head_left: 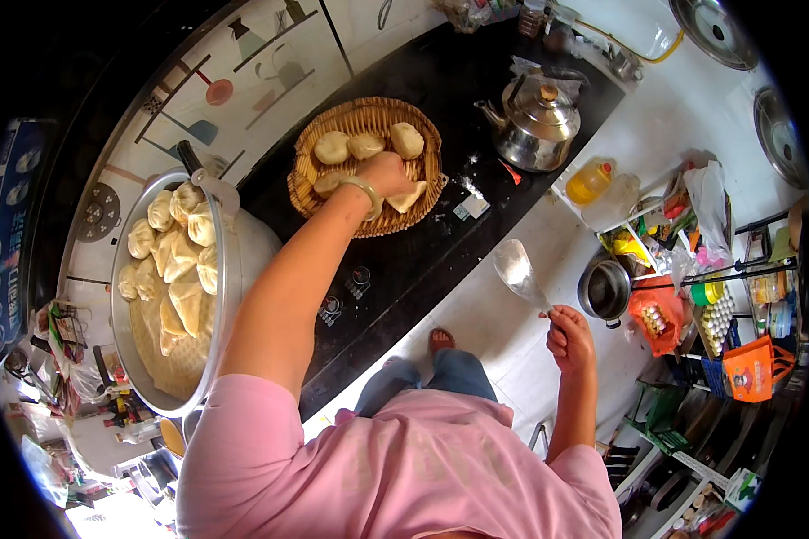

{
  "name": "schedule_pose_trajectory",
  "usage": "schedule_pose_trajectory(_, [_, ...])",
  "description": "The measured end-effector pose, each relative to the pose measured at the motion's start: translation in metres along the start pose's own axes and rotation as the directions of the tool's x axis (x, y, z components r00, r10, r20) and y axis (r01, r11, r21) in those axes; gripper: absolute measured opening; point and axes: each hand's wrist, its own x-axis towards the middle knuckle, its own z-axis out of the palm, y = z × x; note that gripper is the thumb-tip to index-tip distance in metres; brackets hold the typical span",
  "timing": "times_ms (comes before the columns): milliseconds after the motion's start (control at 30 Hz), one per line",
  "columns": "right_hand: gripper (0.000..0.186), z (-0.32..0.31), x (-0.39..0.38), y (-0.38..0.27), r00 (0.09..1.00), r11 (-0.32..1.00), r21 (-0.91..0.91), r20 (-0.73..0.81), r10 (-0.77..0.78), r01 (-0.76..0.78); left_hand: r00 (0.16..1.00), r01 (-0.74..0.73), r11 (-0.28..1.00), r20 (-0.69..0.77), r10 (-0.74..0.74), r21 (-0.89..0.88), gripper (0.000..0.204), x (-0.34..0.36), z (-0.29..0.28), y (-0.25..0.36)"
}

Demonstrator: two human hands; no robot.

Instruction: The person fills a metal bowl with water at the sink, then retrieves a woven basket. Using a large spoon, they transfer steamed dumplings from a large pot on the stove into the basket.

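Note:
My left hand (385, 176) reaches into a round woven basket (315, 121) on the black counter, its fingertips hidden, right beside a triangular bun (408, 197); whether it grips that bun I cannot tell. Several pale rounded buns (331, 146) sit around it in the basket. My right hand (566, 332) is closed round the handle of a shiny metal scoop (515, 267), held out over the floor at the counter's right. At the left, a large metal steamer (121, 355) holds several pleated round buns (200, 225) and triangular buns (185, 308) on a pale lining.
A steel kettle (537, 133) stands at the counter's far end. Along the right are crowded shelves with an oil jug (589, 180), an empty-looking pot (605, 287), egg trays (716, 319) and bags (749, 368). Cluttered utensils (99, 386) lie at the lower left. My feet (441, 339) show below.

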Motion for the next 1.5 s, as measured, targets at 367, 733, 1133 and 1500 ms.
schedule_pose_trajectory(367, [0.016,0.005,0.007,-0.004,1.0,1.0,0.002,0.009,0.006,-0.006,0.905,-0.312,0.942,-0.261,0.335,0.127,0.028,0.005,0.012,-0.017])
schedule_pose_trajectory(733, [0.016,0.008,0.011,-0.005,0.998,1.0,-0.016,0.057,-0.002,0.003,0.772,-0.258,0.966,-0.6,0.209,0.004,0.016,-0.015,0.002,-0.029])
schedule_pose_trajectory(1133, [0.012,0.135,0.036,-0.038,0.909,0.962,-0.202,0.407,-0.087,0.182,0.759,-0.185,0.983,-0.634,0.151,0.013,0.015,-0.295,-0.055,0.005])
schedule_pose_trajectory(1500, [0.015,0.37,0.001,-0.04,0.412,0.218,-0.381,0.904,-0.115,0.898,0.695,0.298,0.951,-0.701,-0.159,0.079,0.015,-0.433,-0.106,-0.112])
